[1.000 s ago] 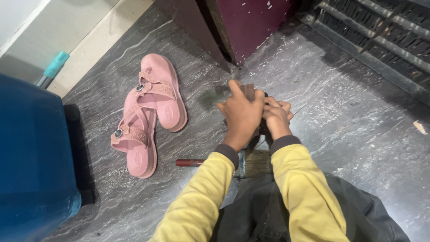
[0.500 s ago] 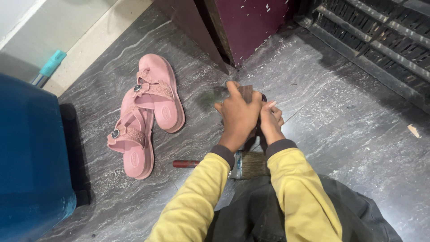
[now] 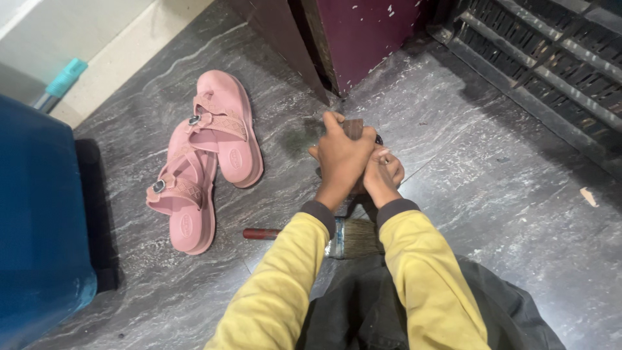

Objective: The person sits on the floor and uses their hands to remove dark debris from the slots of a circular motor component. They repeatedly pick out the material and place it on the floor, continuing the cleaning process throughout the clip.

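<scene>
Both hands close together on a small brown wooden block point(image 3: 354, 128) pressed to the grey marble floor point(image 3: 492, 194). The left hand point(image 3: 342, 159) covers the block from above, fingers wrapped over its near end; the right hand point(image 3: 383, 174) clamps beside it. The block projects forward, away from the person. A red-handled flat paintbrush point(image 3: 337, 238) lies crosswise beneath the wrists. Pink sandals point(image 3: 201, 159) lie left.

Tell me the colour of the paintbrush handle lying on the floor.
Red: the paintbrush handle, in the head view, left of the yellow sleeves.
</scene>
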